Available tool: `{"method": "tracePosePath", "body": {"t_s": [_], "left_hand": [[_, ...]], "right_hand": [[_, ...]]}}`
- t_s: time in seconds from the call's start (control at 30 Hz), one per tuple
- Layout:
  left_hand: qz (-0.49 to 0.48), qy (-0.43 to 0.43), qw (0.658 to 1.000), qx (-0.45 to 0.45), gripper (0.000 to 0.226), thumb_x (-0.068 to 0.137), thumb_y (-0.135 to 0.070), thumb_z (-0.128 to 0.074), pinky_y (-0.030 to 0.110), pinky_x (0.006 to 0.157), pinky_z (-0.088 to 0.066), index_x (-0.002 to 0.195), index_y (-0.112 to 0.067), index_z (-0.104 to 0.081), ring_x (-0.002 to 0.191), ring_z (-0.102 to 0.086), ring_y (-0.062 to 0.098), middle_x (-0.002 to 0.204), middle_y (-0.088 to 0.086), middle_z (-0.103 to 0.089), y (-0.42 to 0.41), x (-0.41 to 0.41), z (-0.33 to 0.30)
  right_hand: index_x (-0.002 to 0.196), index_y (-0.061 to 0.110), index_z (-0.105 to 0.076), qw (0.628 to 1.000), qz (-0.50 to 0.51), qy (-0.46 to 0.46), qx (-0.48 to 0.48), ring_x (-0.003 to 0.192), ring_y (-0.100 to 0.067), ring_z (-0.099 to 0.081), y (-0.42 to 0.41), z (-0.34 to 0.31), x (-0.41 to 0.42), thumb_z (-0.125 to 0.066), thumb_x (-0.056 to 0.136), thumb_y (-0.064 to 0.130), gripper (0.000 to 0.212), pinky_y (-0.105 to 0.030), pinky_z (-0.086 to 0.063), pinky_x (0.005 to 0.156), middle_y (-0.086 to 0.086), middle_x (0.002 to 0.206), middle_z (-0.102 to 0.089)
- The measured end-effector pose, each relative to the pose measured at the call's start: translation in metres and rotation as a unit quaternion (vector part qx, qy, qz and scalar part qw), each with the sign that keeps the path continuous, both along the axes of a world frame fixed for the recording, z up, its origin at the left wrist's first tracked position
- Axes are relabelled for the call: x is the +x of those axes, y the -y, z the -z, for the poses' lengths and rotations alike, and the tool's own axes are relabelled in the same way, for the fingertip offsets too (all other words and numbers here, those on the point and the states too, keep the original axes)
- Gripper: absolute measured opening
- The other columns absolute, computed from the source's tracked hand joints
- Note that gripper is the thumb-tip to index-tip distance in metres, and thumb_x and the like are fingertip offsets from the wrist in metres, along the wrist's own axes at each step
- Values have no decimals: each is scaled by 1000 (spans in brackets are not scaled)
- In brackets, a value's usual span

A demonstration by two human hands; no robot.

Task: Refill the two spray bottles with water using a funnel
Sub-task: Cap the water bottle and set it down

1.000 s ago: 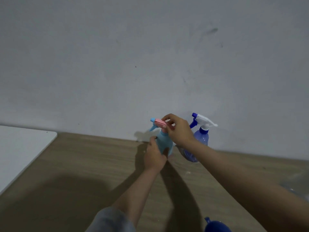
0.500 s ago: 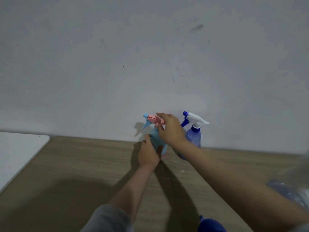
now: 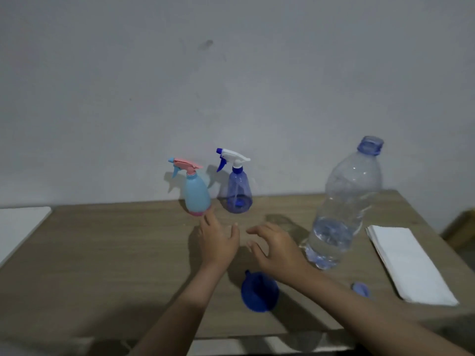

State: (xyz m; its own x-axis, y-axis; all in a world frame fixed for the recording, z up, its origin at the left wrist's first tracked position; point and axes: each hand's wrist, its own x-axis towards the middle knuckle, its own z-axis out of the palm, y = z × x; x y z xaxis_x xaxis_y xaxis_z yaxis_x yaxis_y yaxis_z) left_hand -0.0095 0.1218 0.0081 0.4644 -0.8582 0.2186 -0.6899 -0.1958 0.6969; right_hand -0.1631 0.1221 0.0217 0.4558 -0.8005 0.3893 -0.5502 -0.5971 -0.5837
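Head view shows both hands drawn back from the light blue spray bottle, which half a second ago they held at body and trigger head. Now the left hand and right hand hover over the worktop, each grip open and empty. Just beyond the left fingertips stands that bottle, capped; the dark blue spray bottle is beside it, also capped. Below the right hand lies the funnel; right of it, the uncapped water bottle. Both look finished.
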Motion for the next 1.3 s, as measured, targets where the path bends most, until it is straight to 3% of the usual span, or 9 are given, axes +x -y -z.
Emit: {"method": "tracePosePath", "body": {"t_s": [0.17, 0.27, 0.43, 0.63, 0.8, 0.9, 1.07, 1.17, 1.3], "left_hand": [[61, -56, 996, -40, 71, 85, -42, -61, 40, 103, -39, 143, -19, -28, 128, -42, 20, 142, 3, -38, -29, -91, -11], [78, -74, 992, -70, 78, 80, -46, -67, 29, 103, -34, 143, -19, -29, 133, -37, 17, 145, 2, -36, -35, -142, -18], [129, -134, 976, -110, 103, 69, -52, -76, 25, 107, -29, 147, -25, -15, 139, -26, 10, 153, -2, -25, -26, -199, -40], [105, -129, 977, -131, 107, 68, -46, -80, 24, 105, -29, 148, -20, -13, 138, -28, 15, 152, 0, -26, 4, -235, -66], [65, -101, 981, -150, 94, 78, -34, -74, 19, 98, -28, 148, -16, -14, 135, -34, 18, 148, 7, -29, 11, -245, -63], [55, -83, 983, -152, 92, 79, -33, -72, 19, 99, -27, 148, -15, -13, 135, -33, 19, 148, 8, -29, 11, -246, -61], [34, -30, 990, -137, 91, 81, -36, -68, 24, 98, -31, 148, -13, -10, 133, -35, 25, 147, 11, -30, 11, -251, -59], [23, -17, 992, -126, 91, 81, -34, -69, 32, 100, -37, 147, -11, -11, 131, -37, 27, 145, 12, -31, 13, -252, -61], [16, -13, 993, -115, 89, 82, -34, -68, 33, 100, -39, 147, -11, -11, 133, -36, 26, 146, 11, -29, 11, -254, -62]], "right_hand": [[99, 15, -70, 997, 55, -48, 16, 87, -18, -63, -35, 35, -113, -59, 83, 25, 22, -21, -44, 72, -1, 95, -68], [98, 13, -70, 991, 99, -84, 39, 87, -25, -63, -38, 52, -171, -57, 82, 26, 25, -27, -47, 68, -5, 96, -67], [129, 21, -51, 962, 112, -227, 106, 113, -19, -49, -30, 68, -219, -56, 88, 33, 43, -31, -50, 88, -2, 127, -51], [121, 23, -58, 963, 59, -250, 84, 109, -19, -45, -26, 83, -224, -54, 89, 23, 32, -27, -43, 90, -2, 119, -51], [108, 19, -61, 984, 74, -77, 146, 91, -15, -57, -14, 74, -231, -60, 88, 24, 20, -30, -52, 83, -1, 105, -52], [96, 18, -61, 983, 87, 97, 128, 78, -6, -60, 0, 35, -236, -66, 84, 15, 14, -13, -49, 70, -1, 94, -61], [101, 23, -68, 922, 72, 375, 57, 71, -3, -62, 27, -62, -226, -69, 84, 6, 24, -14, -49, 70, -3, 88, -67], [97, 16, -68, 893, 35, 449, 15, 76, -7, -63, 37, -117, -217, -69, 84, 4, 18, -15, -50, 72, -3, 86, -67], [91, 13, -64, 893, 9, 450, 8, 81, -7, -64, 50, -149, -196, -73, 82, 10, 13, -24, -54, 73, 4, 86, -67]]}}
